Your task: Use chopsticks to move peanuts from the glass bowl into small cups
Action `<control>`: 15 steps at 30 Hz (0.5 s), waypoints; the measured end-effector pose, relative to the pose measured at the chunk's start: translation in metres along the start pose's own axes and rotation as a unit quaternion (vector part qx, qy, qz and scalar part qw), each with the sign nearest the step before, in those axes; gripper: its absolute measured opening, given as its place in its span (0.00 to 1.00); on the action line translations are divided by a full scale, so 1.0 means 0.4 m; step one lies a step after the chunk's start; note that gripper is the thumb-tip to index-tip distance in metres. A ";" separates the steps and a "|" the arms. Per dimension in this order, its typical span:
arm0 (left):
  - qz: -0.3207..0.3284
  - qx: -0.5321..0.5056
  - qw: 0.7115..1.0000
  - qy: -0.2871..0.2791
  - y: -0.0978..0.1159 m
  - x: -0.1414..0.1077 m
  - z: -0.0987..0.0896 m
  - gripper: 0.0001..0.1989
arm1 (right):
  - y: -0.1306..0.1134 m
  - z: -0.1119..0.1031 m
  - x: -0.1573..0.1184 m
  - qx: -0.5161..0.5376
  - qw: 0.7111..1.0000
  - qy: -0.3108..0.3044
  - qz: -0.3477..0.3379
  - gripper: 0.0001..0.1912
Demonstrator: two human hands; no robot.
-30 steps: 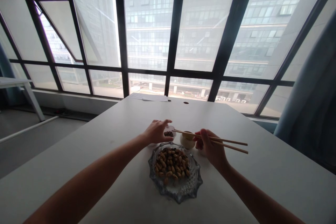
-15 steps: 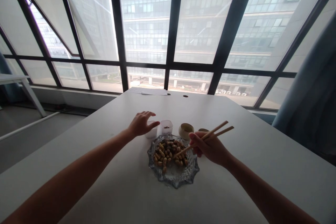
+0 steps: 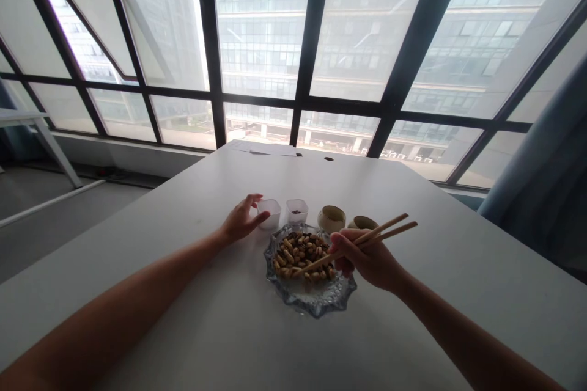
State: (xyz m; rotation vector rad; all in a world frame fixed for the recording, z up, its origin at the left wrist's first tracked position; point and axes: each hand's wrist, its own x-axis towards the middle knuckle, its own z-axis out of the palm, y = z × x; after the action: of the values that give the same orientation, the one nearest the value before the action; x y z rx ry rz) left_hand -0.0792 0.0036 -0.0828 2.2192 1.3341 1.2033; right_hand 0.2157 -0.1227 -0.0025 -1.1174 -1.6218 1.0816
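Observation:
A scalloped glass dish [image 3: 316,305] holds a heap of peanuts and other nuts [image 3: 300,250]. My right hand [image 3: 367,256] grips a pair of wooden chopsticks [image 3: 385,230], their tips among the nuts. Behind the dish stand a clear plastic cup [image 3: 269,215], a second clear cup [image 3: 297,210] with a few dark bits inside, a round pale green cup [image 3: 331,219] and another such cup [image 3: 364,222], partly behind my right hand. My left hand [image 3: 244,218] is at the left side of the first clear cup, fingers apart, thumb in front; whether it touches the cup is unclear.
All of this stands on a white table [image 3: 192,293]. Sheets of paper [image 3: 268,149] lie at its far edge near a round hole [image 3: 329,159]. Large windows rise beyond. A blue curtain [image 3: 541,177] hangs at the right, and another white table [image 3: 55,149] stands at the far left.
My left hand has moved from above the first clear cup to its left side. The chopstick tips are still among the nuts, and the whole view has shifted slightly.

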 end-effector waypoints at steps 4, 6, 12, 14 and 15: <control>-0.009 0.036 0.999 -0.029 -0.001 0.000 0.000 0.39 | 0.025 -0.007 0.015 -0.018 0.993 0.101 -0.062 0.28; -0.008 0.058 0.997 -0.049 0.001 -0.001 -0.002 0.40 | 0.026 -0.019 0.020 -0.017 0.986 0.149 -0.077 0.28; 0.001 0.076 0.995 -0.070 0.013 0.000 -0.005 0.41 | -0.010 -0.043 0.015 -0.022 0.982 0.163 -0.096 0.31; 0.001 0.074 0.995 -0.070 0.013 0.000 -0.004 0.41 | -0.024 -0.041 0.006 -0.022 0.991 0.110 -0.067 0.32; 0.002 0.073 0.995 -0.070 0.013 0.001 -0.004 0.41 | -0.030 -0.038 0.002 -0.023 0.996 0.075 -0.046 0.32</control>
State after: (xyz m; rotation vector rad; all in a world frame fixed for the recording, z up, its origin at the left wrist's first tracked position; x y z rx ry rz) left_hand -0.0772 0.0008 -0.0786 2.3578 1.4032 0.9584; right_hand 0.2277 -0.1219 0.0128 -1.1141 -1.5702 0.8843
